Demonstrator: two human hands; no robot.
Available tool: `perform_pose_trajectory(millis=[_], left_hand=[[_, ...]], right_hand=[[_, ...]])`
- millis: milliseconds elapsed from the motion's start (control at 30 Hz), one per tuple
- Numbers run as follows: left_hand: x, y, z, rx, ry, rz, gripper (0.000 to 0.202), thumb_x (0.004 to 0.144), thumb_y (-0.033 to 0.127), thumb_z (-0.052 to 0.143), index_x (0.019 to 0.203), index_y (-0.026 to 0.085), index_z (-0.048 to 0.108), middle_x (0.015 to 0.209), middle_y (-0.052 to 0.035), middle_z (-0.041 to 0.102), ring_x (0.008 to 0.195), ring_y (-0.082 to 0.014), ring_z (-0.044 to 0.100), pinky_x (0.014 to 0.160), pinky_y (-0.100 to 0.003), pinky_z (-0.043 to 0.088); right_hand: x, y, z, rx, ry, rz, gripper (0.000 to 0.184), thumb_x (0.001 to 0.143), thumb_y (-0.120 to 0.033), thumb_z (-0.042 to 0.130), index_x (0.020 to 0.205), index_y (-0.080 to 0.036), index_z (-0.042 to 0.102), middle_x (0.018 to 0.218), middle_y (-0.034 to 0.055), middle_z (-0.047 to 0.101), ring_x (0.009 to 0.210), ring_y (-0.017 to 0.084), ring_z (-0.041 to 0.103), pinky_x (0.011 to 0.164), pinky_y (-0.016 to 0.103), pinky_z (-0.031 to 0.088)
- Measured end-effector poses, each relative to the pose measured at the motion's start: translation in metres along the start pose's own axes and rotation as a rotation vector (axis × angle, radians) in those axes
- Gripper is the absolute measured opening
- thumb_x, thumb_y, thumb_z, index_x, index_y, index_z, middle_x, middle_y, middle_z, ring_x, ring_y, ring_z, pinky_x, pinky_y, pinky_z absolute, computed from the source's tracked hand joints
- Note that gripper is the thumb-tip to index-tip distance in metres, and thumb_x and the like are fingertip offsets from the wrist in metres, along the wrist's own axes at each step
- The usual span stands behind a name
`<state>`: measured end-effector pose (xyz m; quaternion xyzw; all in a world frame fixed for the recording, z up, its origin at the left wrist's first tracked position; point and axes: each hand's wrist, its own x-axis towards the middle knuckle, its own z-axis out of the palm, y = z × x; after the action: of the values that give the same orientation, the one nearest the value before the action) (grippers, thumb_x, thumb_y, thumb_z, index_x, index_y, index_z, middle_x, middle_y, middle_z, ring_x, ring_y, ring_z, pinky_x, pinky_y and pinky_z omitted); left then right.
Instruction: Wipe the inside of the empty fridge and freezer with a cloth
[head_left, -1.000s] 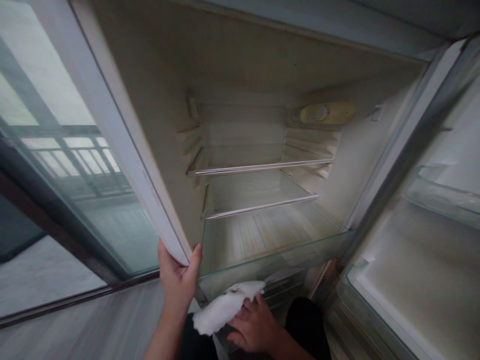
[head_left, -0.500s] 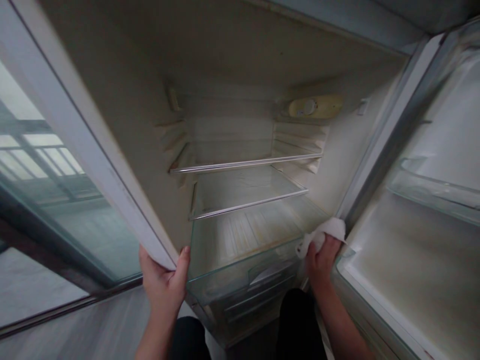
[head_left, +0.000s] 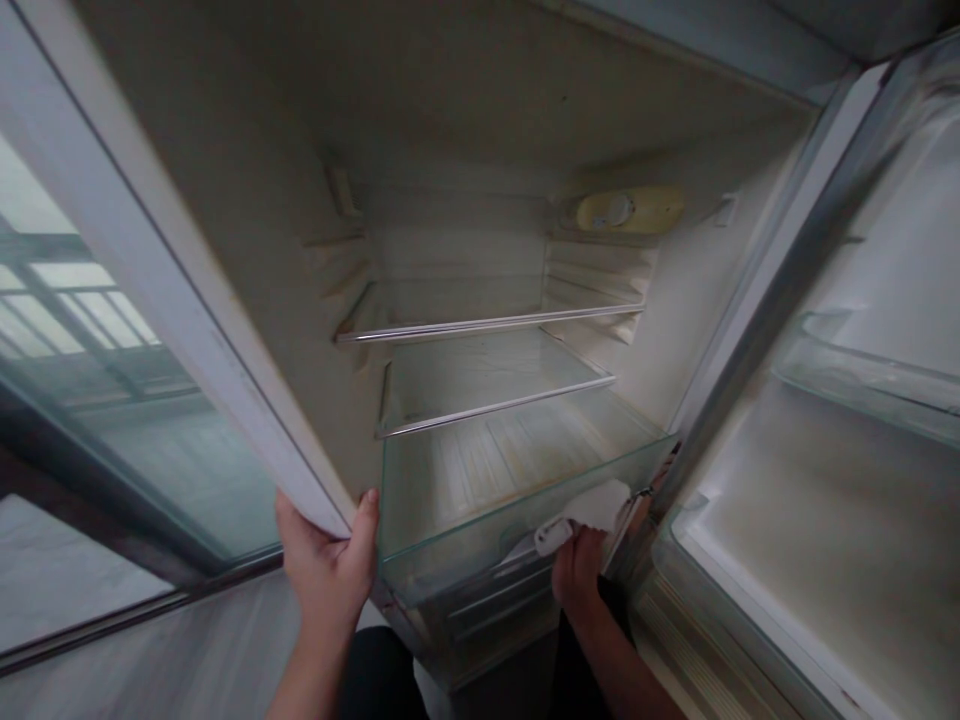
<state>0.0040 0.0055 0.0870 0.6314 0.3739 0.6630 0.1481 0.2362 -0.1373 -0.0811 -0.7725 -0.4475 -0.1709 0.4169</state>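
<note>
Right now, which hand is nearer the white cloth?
Right. The right hand holds the white cloth at the glass shelf front; the left hand grips the fridge side edge, apart from it.

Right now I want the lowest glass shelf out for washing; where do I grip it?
Grip the lowest glass shelf by its front edge, from the open front, probably near both corners: it lies flat and juts past the shelves above. The right hand and cloth are there.

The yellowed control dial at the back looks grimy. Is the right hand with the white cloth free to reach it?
Probably yes: the right hand sits low, but the bare glass shelves leave the way to the yellowed control dial open.
</note>
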Motion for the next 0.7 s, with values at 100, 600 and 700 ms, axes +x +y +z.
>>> perform_pose_trajectory(millis=[100, 600, 700], left_hand=[[0.000, 0.000, 0.000, 0.012, -0.002, 0.011, 0.057, 0.079, 0.036, 0.076, 0.130, 0.020, 0.056, 0.117, -0.0110, 0.060, 0.111, -0.0283, 0.059, 0.103, -0.044, 0.049], [0.001, -0.004, -0.002, 0.015, -0.030, -0.015, 0.053, 0.079, 0.042, 0.076, 0.123, 0.020, 0.056, 0.116, -0.0091, 0.059, 0.109, -0.0271, 0.057, 0.101, -0.043, 0.049], [0.001, -0.007, -0.001, 0.006, -0.029, 0.002, 0.056, 0.078, 0.041, 0.077, 0.125, 0.019, 0.055, 0.116, -0.0098, 0.059, 0.109, -0.0276, 0.057, 0.102, -0.042, 0.047]], right_hand=[[0.010, -0.039, -0.013, -0.035, 0.052, -0.269, 0.041, 0.098, -0.027, 0.037, 0.071, -0.019, 0.067, 0.056, 0.0063, 0.052, 0.058, 0.026, 0.058, 0.077, 0.061, 0.053], [0.126, -0.199, -0.091, -0.002, -0.795, -0.776, 0.048, 0.092, -0.063, 0.053, 0.093, -0.021, 0.075, 0.088, 0.0066, 0.077, 0.079, 0.021, 0.071, 0.069, 0.029, 0.045], [0.143, -0.194, -0.096, 0.009, -0.924, -0.827, 0.054, 0.090, -0.070, 0.052, 0.098, -0.023, 0.076, 0.089, 0.0055, 0.078, 0.080, 0.020, 0.071, 0.068, 0.028, 0.043]])
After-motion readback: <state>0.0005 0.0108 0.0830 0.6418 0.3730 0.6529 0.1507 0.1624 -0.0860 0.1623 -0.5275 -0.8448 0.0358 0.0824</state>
